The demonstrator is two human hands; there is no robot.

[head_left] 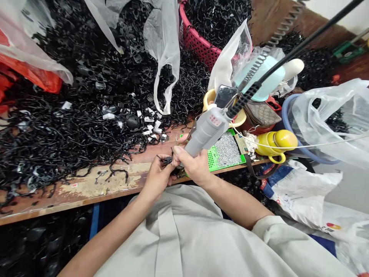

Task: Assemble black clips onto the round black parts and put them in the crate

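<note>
My right hand (193,163) is wrapped round the lower end of a grey electric screwdriver (206,130), which hangs tilted from a black cable. In my left hand (159,172) is a small black plastic part (166,160), pinched between the fingers at the table's front edge. Both hands are close together, and the screwdriver's tip is hidden behind my right fingers, so I cannot tell whether it touches the part. Just right of my right hand, a green tray (213,161) holds a heap of tiny silvery screws (229,149).
A large pile of black plastic parts (86,127) covers the table's left and back, with white pieces (149,127) among them. Behind stands a pink basket (198,42). To the right are a yellow cup (272,142) and a blue tub (288,109). Plastic bags (165,50) hang over the pile.
</note>
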